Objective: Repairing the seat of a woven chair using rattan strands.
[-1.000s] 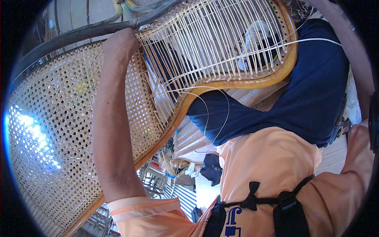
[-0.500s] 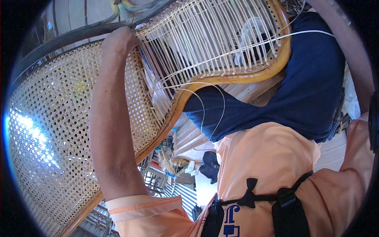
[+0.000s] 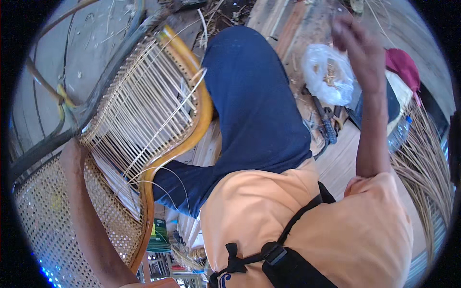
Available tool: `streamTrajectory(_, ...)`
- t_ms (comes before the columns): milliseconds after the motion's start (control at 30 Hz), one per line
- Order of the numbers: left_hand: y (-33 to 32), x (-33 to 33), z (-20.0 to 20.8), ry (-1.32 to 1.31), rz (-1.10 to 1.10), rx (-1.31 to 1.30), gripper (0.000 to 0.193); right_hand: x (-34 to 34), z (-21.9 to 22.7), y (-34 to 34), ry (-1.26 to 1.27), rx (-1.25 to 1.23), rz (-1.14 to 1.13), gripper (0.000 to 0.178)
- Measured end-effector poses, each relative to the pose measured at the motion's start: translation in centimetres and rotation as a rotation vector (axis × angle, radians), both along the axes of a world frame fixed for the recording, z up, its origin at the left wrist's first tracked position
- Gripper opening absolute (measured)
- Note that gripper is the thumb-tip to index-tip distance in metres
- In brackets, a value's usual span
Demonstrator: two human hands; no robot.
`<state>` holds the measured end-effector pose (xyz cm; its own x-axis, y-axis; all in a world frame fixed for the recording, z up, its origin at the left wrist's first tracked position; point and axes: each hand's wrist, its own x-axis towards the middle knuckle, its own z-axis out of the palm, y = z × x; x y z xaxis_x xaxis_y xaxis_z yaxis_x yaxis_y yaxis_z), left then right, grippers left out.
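Note:
A curved wooden chair frame [image 3: 205, 113] leans against my left side, filled with cane weaving. Its lower part [image 3: 41, 211] is a finished mesh with small holes, while the upper part [image 3: 144, 101] has only pale parallel strands with a few crossing them. My left hand [image 3: 73, 151] is at the dark outer rail [image 3: 33, 156], where the two parts meet; its fingers are hidden. A loose cane strip [image 3: 175, 175] loops out of the weave over my lap. Raised away from the chair, my right hand [image 3: 357, 50] hangs above the floor beside a plastic bag, its fingers smeared by motion.
The clear plastic bag [image 3: 329, 74] holds cane scraps. Close to it lie dark-handled tools [image 3: 327, 125]. Farther right are a maroon cap [image 3: 402, 67], a plastic bottle [image 3: 399, 134] and a bundle of long cane strands [image 3: 422, 168]. A green tub [image 3: 158, 237] stands below the chair.
My view has swung right, so the chair now sits farther left. My right hand, out of view before, has come in over the floor. My left hand stays at the same rail.

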<state>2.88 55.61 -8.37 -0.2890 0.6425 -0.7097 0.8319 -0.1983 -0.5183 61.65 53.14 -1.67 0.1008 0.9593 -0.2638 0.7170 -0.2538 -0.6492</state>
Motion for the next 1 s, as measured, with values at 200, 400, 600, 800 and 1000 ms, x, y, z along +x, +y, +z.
streamTrajectory(200, 0.0, 0.4, -1.2, 0.019, -0.04, 0.032, 0.032, 3.1, 0.2, -16.2, -0.335, -0.699, 0.078, 0.02)
streamTrajectory(400, -1.4, -0.9, 1.4, -0.097, -0.04, 0.139, 0.031, 0.2, -3.0, -26.1, -0.437, -0.628, -0.048, 0.017)
streamTrajectory(600, -8.2, 3.1, 0.3, -0.326, -0.184, 0.286, 0.019, 0.5, -2.9, -27.9, -0.408, -0.449, -0.285, 0.019)
streamTrajectory(800, -13.1, 8.1, 3.9, -0.542, -0.12, 0.477, 0.018, 3.7, -7.8, -30.3, -0.045, -0.231, -0.328, 0.016)
streamTrajectory(1000, -13.8, 6.7, 2.8, -0.573, -0.015, 0.567, 0.025, 3.0, -4.3, -25.8, -0.213, -0.126, -0.143, 0.018)
